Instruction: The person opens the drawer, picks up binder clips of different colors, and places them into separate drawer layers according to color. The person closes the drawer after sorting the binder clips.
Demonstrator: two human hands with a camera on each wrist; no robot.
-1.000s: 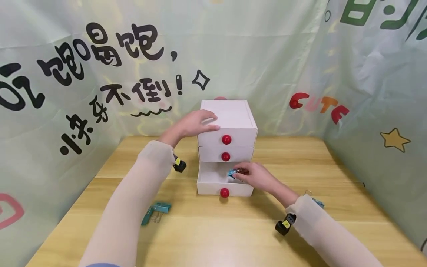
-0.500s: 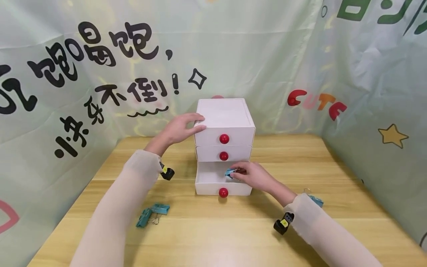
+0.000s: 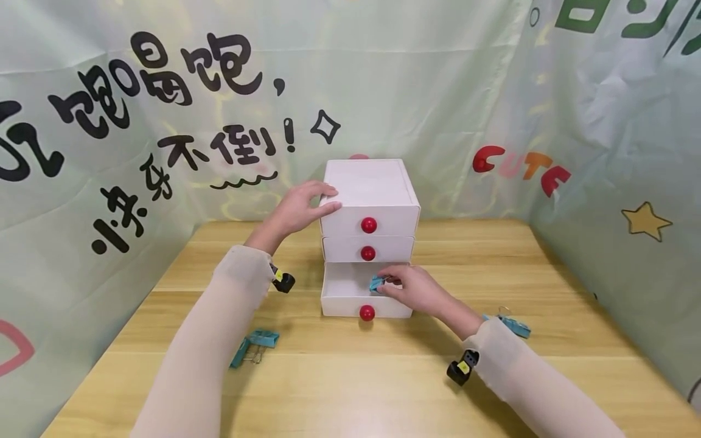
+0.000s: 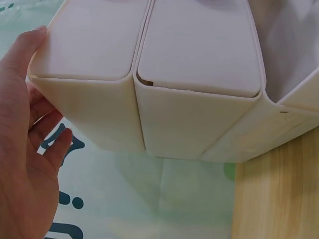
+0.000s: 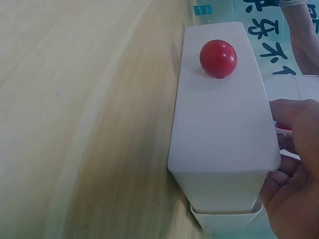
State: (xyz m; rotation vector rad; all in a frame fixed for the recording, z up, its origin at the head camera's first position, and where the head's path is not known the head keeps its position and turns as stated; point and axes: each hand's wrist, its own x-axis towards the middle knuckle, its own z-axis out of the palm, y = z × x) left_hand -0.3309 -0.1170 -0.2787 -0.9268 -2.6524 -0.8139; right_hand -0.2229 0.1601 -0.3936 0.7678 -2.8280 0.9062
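Note:
A small white drawer cabinet [image 3: 370,182] with red knobs stands on the table. Its bottom drawer [image 3: 342,306] is pulled out, while the two above are closed. My left hand [image 3: 296,210] rests at the top left edge of the cabinet, fingers loosely extended; the left wrist view shows the thumb at that edge. Over the bottom drawer, my right hand [image 3: 418,289] pinches a blue binder clip [image 3: 375,283] between thumb and fingers. In the right wrist view, the drawer front [image 5: 224,124] hides most of the clip; a wire handle [image 5: 282,140] shows near the fingers.
Blue binder clips [image 3: 264,338] lie on the wooden table [image 3: 350,377] at the left, near the left sleeve. More blue clips [image 3: 515,326] lie at the right, partly behind the right sleeve. Printed cloth [image 3: 427,109] hangs behind the table and along its sides.
My left hand has slid a little left, toward the cabinet's edge. The clip in my right hand has tilted slightly over the drawer. The head view has shifted a little.

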